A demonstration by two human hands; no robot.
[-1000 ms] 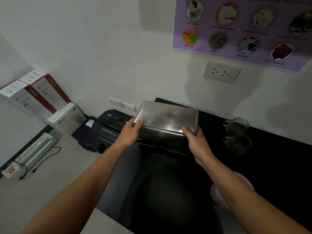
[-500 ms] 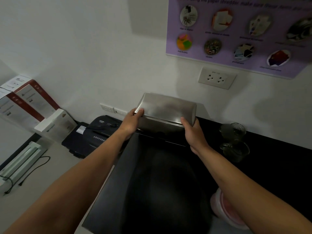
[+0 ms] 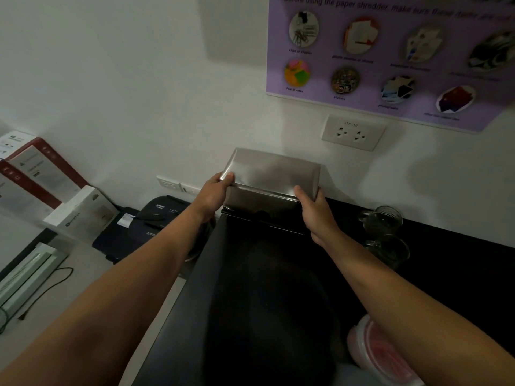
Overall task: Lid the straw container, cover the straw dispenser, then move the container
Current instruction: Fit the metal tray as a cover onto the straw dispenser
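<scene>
Held over the straw dispenser point(image 3: 264, 215) against the wall below the wall socket point(image 3: 352, 132): steel cover point(image 3: 274, 171), left hand point(image 3: 213, 197) and right hand point(image 3: 316, 211) fingers clasped on its ends; lidded straw container point(image 3: 373, 349) well below-right.

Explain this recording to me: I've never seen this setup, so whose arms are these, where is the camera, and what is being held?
No machine here: a person wears a camera on the head, looking down at their own bare arms. The left hand and right hand grip the two ends of a brushed steel rectangular cover, set over the steel straw dispenser on a black counter. Clear glass mugs stand to the right; a lidded clear plastic container of pink straws sits nearest the camera. A black paper shredder is at left.
</scene>
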